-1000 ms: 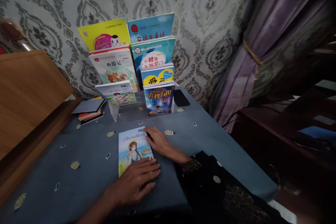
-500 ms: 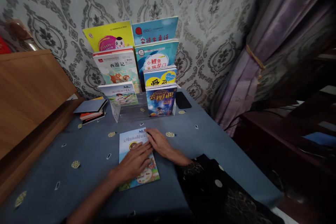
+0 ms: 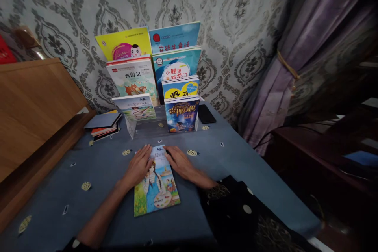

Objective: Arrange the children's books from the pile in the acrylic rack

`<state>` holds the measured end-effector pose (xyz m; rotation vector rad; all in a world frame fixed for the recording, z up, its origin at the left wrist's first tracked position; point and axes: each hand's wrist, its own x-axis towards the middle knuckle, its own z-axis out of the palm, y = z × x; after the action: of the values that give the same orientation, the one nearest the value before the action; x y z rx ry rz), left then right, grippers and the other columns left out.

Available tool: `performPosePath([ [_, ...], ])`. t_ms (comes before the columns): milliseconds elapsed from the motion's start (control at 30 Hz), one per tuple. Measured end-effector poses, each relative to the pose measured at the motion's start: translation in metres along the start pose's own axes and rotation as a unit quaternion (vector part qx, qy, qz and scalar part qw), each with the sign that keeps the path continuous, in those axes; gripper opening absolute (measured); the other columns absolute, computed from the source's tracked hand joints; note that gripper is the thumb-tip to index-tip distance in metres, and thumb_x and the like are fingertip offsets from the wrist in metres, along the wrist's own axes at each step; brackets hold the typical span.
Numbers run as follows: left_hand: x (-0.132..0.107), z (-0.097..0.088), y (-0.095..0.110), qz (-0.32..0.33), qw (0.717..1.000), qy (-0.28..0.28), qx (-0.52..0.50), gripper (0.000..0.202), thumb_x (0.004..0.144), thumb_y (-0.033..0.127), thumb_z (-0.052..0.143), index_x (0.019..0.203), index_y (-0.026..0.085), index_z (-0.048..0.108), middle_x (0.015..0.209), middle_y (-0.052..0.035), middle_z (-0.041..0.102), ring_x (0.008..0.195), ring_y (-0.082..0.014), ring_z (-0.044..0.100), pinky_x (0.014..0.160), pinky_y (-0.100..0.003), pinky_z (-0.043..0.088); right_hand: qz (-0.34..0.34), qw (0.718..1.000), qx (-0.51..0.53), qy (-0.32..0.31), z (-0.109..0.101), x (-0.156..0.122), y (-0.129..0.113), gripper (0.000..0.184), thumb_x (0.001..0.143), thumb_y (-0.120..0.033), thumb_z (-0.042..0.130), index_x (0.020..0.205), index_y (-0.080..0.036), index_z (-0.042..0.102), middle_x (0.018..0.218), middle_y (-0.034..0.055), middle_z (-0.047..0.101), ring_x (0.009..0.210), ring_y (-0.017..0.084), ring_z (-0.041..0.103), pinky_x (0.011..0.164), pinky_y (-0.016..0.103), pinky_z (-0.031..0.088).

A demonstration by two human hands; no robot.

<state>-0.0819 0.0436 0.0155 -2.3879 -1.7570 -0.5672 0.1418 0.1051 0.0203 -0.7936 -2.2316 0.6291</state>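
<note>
A thin picture-covered book (image 3: 158, 185) lies flat on the blue cloth, its cover showing a figure with braids in blue overalls. My left hand (image 3: 139, 166) rests over the upper left of the cover, fingers stretched out and hiding part of the title. Along the upper right edge, my right hand (image 3: 179, 162) lies with its fingertips touching the corner. Neither hand is closed round the book.
Behind the book, a clear acrylic stand (image 3: 132, 126) holds several upright books in tiers, a dark blue one (image 3: 181, 115) at the front right. A black phone (image 3: 206, 114) lies right of it. A small stack of books (image 3: 103, 123) sits left, beside a wooden panel (image 3: 38, 106).
My left hand has slid from the middle of the cover to its upper left, uncovering the picture. My right hand stays at the upper right corner.
</note>
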Motion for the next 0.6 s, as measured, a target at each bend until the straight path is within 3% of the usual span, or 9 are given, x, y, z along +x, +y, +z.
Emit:
performPosePath([
  [267, -0.023, -0.014, -0.023, -0.010, 0.999, -0.034, -0.037, 0.050, 0.103, 0.039, 0.033, 0.148, 0.019, 0.040, 0.152, -0.0111, 0.043, 0.143, -0.0219, 0.034, 0.116, -0.043, 0.034, -0.013, 1.000, -0.016, -0.023, -0.004, -0.001, -0.002, 0.034, 0.094, -0.018, 0.048, 0.127, -0.016, 0.056, 0.119, 0.0132, 0.065, 0.112, 0.025, 0.057, 0.099, 0.043, 0.047],
  [433, -0.036, -0.030, -0.021, -0.003, 0.996, -0.063, -0.057, 0.051, 0.104, 0.041, 0.030, 0.149, 0.020, 0.037, 0.154, -0.0086, 0.039, 0.145, -0.0206, 0.030, 0.117, -0.043, 0.032, -0.027, 0.999, -0.032, -0.030, -0.004, 0.000, -0.003, 0.038, 0.091, -0.014, 0.050, 0.128, -0.018, 0.056, 0.122, 0.0118, 0.063, 0.114, 0.026, 0.056, 0.103, 0.045, 0.044],
  [600, -0.051, -0.044, -0.013, 0.012, 0.993, -0.088, -0.072, 0.050, 0.104, 0.040, 0.029, 0.152, 0.024, 0.033, 0.156, -0.0051, 0.036, 0.145, -0.0192, 0.030, 0.119, -0.041, 0.030, -0.029, 0.998, -0.038, -0.043, -0.001, 0.001, 0.000, 0.036, 0.091, -0.015, 0.049, 0.125, -0.012, 0.056, 0.122, 0.0156, 0.063, 0.114, 0.028, 0.055, 0.103, 0.046, 0.043],
])
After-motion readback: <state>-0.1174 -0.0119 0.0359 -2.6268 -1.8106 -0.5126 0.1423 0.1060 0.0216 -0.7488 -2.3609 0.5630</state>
